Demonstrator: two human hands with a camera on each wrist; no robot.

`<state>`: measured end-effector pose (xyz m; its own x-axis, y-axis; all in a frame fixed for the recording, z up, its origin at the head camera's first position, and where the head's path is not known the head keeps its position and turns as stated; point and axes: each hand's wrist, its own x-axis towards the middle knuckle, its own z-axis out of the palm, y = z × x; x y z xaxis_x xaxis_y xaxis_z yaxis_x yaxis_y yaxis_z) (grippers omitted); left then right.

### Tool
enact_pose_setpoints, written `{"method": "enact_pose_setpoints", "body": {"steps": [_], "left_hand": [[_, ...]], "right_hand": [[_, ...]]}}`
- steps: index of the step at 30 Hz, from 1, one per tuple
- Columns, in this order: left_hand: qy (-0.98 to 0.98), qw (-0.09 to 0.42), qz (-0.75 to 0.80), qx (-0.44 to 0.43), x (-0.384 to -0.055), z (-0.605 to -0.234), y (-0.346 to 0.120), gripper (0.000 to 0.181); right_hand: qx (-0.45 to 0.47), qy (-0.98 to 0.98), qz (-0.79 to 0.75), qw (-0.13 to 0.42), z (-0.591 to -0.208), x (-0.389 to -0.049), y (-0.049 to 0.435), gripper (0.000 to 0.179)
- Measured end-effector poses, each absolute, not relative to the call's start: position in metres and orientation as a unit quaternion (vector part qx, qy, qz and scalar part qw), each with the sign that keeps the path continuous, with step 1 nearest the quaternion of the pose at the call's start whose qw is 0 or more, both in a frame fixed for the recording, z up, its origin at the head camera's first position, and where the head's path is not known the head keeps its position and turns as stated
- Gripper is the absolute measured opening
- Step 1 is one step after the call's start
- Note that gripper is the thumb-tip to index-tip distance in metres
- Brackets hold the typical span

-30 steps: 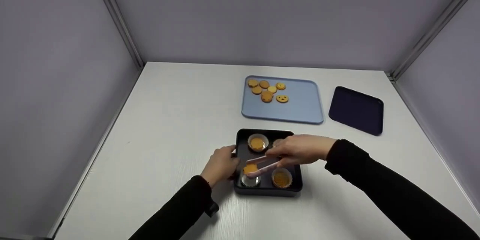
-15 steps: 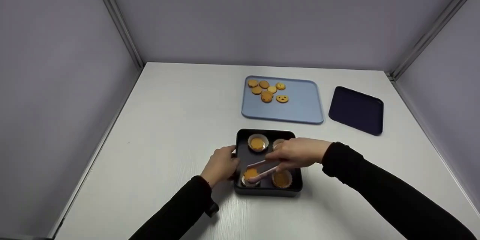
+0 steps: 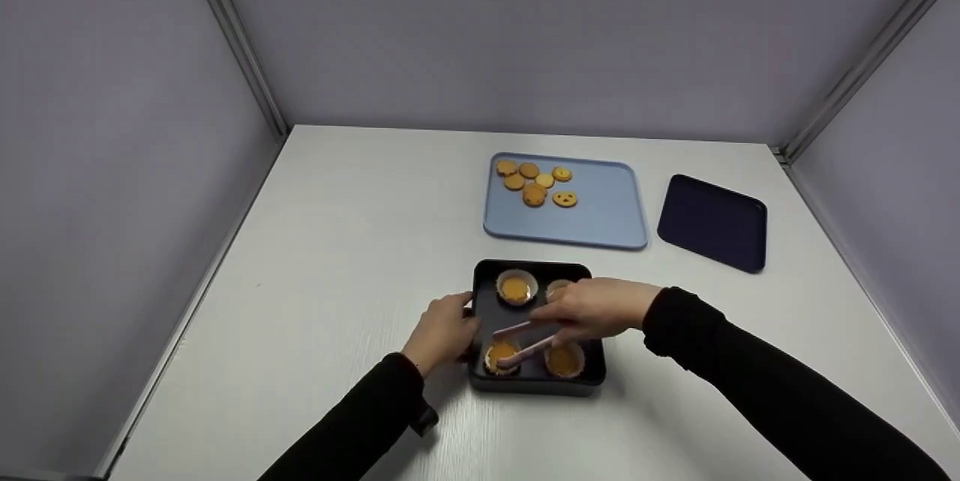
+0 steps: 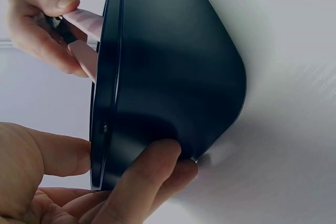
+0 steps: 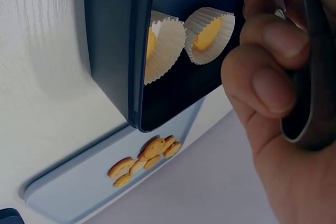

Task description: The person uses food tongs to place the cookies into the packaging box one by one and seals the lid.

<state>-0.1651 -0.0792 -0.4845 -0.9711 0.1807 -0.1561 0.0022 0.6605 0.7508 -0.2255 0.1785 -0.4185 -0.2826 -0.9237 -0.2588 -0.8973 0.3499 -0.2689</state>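
My left hand (image 3: 442,331) grips the left side of a deep black baking pan (image 3: 536,385); the left wrist view shows its thumb at the rim and fingers against the outer wall. Over the pan, my right hand (image 3: 592,308) holds pale pink tongs (image 3: 529,350) with a black handle (image 5: 320,77). The tong tips are spread at the front-left paper cup, where an orange-yellow cookie (image 3: 502,350) lies. Cookies also sit in the back-left paper cup (image 3: 515,289) and front-right paper cup (image 3: 564,361). My right hand partly covers the back-right paper cup (image 3: 558,287).
Behind the pan lies a light blue tray (image 3: 600,218) with several cookies (image 3: 534,194) grouped at its left. A dark navy tray (image 3: 712,222) sits farther right, set at an angle. Pale walls (image 3: 480,38) enclose the white table (image 3: 337,241).
The tongs in my right hand have come down, and the cookie between their tips has sunk into the front-left paper cup. My left hand has stayed on the pan.
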Motion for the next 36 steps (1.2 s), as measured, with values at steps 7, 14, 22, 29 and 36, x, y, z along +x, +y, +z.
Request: {"method": "enact_pose_setpoints", "body": {"steps": [7,14,22,29,36], "left_hand": [[0.903,0.110,0.412,0.055,-0.165,-0.485,-0.080,0.046],[0.903,0.114,0.412,0.050,-0.165,-0.485,-0.080,0.048],[0.901,0.115,0.416,0.049,-0.166,-0.486,-0.080,0.049],[0.900,0.115,0.417,0.050,-0.165,-0.485,-0.080,0.048],[0.902,0.111,0.415,0.051,-0.165,-0.484,-0.079,0.047]], "right_hand": [[-0.560,0.799,-0.087,0.200,-0.406,-0.230,0.182,0.037],[-0.556,0.800,-0.112,0.195,-0.387,-0.239,0.190,0.031],[-0.494,0.835,-0.124,0.208,-0.367,-0.254,0.211,0.042],[-0.427,0.867,-0.158,0.200,-0.359,-0.268,0.233,0.056],[-0.363,0.901,-0.168,0.170,-0.368,-0.279,0.246,0.057]]}}
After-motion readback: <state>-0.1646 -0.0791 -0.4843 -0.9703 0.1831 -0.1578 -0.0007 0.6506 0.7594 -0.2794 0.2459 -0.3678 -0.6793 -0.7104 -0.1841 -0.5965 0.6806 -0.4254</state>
